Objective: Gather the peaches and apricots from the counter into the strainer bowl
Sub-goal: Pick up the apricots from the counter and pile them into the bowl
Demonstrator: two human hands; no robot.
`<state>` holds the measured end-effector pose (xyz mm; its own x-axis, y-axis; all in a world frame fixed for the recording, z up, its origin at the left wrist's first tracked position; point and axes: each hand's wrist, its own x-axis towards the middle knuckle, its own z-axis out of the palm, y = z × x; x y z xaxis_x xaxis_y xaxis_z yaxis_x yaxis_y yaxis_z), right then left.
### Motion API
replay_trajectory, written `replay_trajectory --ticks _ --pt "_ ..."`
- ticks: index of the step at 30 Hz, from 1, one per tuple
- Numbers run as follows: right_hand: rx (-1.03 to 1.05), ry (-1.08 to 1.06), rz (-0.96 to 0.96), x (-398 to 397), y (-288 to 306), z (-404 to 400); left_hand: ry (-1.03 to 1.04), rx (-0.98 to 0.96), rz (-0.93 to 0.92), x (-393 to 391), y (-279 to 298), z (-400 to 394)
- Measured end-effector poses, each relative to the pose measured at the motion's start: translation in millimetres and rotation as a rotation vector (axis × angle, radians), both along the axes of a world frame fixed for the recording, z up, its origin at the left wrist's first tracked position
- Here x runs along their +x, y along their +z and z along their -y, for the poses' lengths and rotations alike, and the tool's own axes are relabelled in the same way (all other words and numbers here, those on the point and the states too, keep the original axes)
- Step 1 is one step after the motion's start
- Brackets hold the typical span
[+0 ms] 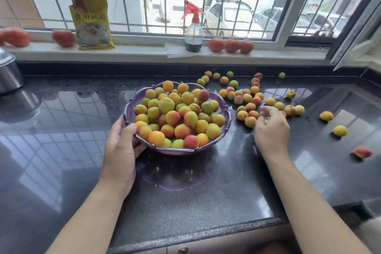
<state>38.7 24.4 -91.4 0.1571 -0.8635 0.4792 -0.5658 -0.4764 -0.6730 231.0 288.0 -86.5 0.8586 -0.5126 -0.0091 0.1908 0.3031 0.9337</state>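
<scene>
A purple strainer bowl (223,109) sits mid-counter, heaped with yellow, green and red peaches and apricots (177,115). My left hand (121,146) grips the bowl's near-left rim, thumb over the edge. Several loose fruits (246,97) lie scattered on the dark counter to the bowl's right. My right hand (271,128) hovers over the near edge of that cluster, fingers curled and slightly blurred, touching fruit; whether it holds one I cannot tell. Stray fruits lie farther right: one yellow-red (326,115), one yellow (340,130), one red (362,152).
The glossy dark counter (185,202) ends at a front edge near me. On the windowsill stand a yellow packet (91,24), a red-topped spray bottle (193,33) and several tomatoes (232,45). A steel pot (8,74) sits at the far left.
</scene>
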Motion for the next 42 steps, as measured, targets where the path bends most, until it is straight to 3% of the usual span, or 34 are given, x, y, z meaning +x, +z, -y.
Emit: replay_trajectory --ticks 4,12,23,28,31,36,42 --pt "0.058 0.035 -0.324 10 -1 -7 -0.001 -0.002 0.003 0 0 -1" --pt "0.077 0.001 -0.391 10 2 -11 0.004 -0.004 -0.003 -2 1 0" --pt "-0.004 0.082 0.000 2 7 -13 -0.003 -0.009 0.002 -1 0 0" --pt "-0.013 0.174 0.054 3 14 -12 0.005 -0.014 -0.005 -1 1 0" --pt "0.025 0.345 0.087 11 42 -16 0.002 -0.009 0.008 -1 2 0" --pt "0.175 0.684 -0.138 50 96 -46 0.004 0.015 0.019 1 1 -1" --pt "0.022 0.721 -0.378 108 115 -67 0.001 0.043 0.019 6 -6 1"
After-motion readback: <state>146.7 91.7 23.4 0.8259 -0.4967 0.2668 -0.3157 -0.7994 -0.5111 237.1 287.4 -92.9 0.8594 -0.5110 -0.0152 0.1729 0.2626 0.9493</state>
